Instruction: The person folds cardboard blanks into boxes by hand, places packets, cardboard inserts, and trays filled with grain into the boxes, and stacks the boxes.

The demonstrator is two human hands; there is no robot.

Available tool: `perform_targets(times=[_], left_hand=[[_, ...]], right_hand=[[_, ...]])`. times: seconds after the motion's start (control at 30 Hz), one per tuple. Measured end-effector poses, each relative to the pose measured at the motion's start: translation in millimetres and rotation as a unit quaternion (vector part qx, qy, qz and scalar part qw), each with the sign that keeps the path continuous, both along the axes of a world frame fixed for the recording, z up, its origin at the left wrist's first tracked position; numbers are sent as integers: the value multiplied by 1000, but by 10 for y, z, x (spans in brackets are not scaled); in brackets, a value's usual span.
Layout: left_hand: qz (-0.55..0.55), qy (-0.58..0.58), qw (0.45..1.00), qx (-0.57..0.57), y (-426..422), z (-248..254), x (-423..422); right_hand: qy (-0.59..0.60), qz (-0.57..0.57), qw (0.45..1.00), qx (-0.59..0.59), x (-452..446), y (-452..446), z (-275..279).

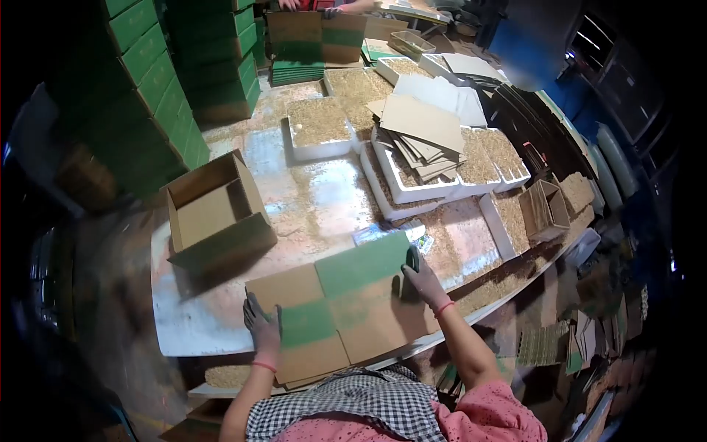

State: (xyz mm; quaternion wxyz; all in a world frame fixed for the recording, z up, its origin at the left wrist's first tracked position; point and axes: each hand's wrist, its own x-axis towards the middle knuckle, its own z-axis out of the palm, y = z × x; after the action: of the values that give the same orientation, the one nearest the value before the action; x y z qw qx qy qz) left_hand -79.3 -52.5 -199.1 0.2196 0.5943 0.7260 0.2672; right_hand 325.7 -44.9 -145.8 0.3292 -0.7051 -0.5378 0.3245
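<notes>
A flattened cardboard box [368, 313], brown with green printed panels, lies at the near edge of the table in front of me. My left hand [263, 324], in a grey glove with dark fingertips, grips its left edge. At the far right edge of the same sheet, my right hand [421, 278] is closed on the cardboard, its fingers partly hidden. Beyond my left hand stands an open assembled box [221, 214] with its inside showing. A small blue-and-white packet [420, 241] lies just past the sheet.
White foam trays [320, 129] of straw-like filling cover the table's far side, with loose cardboard sheets [420, 121] on top. Green boxes [158, 81] are stacked at left. A co-worker's hands [331, 9] hold another flattened box [317, 37]. A cardboard bin [545, 211] stands right.
</notes>
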Motion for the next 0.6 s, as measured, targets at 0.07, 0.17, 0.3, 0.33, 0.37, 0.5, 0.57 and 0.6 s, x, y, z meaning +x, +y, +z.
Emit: perform_targets(times=[0.07,0.17,0.3,0.33,0.37,0.5,0.57,0.6], left_hand=[[17,-27,999,11,48,130,131],[78,-145,986,-17,171,236,237],[5,-80,995,-59,327,110,299],[19,-78,996,-50,247,134,230],[-28,-86,996,24,152,140,127],[127,-46,988,80,-449,441,-3],[232,-85,969,-29,-823,244,-11],[245,-82,961,-97,-966,215,73]], right_hand=[[-43,38,997,50,29,48,638],[224,74,971,-48,416,194,842],[178,283,915,-225,757,25,645],[165,246,920,-255,898,44,482],[191,228,933,-203,949,20,742],[399,54,915,23,1301,-17,1269],[353,26,931,93,1034,102,1520],[333,22,937,103,720,137,1705]])
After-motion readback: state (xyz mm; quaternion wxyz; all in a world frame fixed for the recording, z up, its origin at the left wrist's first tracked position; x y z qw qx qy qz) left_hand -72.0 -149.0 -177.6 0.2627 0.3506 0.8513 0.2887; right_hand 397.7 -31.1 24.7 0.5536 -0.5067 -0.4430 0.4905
